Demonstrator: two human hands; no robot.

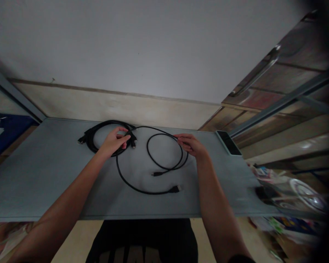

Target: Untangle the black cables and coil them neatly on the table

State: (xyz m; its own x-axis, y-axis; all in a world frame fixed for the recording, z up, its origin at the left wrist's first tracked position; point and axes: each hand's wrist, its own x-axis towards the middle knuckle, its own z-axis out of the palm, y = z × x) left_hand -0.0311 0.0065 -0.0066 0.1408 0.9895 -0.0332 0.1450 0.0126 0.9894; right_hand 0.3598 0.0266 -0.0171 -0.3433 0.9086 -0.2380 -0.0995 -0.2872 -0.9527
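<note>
Right grip (192, 145) on cable (174, 169) (black, loopy)

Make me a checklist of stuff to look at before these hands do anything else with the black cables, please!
1. Left hand on the loose cable: ok, pinched over the coiled cables.
2. Right hand on the loose cable: ok, fingertips hold it by the loop.
3. Both plugs of the loose cable showing: ok, the smaller plug and the bigger plug lie on the table.
4. Loose cable clear of the coiled cables: not ok, it crosses them by the left hand.
5. Phone-like device away from the cables: ok, it lies apart on the right.
6. Grip firm enough: cannot tell.
</note>
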